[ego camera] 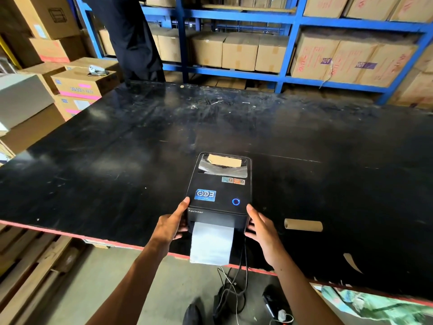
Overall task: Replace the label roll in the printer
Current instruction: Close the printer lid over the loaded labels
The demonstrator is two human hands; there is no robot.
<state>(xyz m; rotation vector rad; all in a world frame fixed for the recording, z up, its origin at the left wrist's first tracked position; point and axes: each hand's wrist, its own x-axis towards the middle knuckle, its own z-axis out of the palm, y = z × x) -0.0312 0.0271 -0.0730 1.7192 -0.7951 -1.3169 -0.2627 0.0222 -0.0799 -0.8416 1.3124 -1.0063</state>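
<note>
A black label printer point(219, 191) sits near the front edge of the black table point(117, 148), lid closed, with a blue ring light lit on top. A strip of white label paper point(212, 242) hangs out of its front slot over the table edge. Through the lid window a label roll point(223, 161) shows inside. My left hand point(172, 225) grips the printer's front left corner, thumb on top. On the front right corner rests my right hand point(263, 228), fingers spread along the side. An empty cardboard roll core point(303, 225) lies on the table right of the printer.
A person in dark clothes point(131, 36) stands at the table's far side. Blue shelving point(290, 19) with cardboard boxes fills the back. Stacked boxes point(82, 85) stand at the left. Cables point(234, 287) hang from the printer to the floor. Wooden pallets point(30, 266) lie at lower left.
</note>
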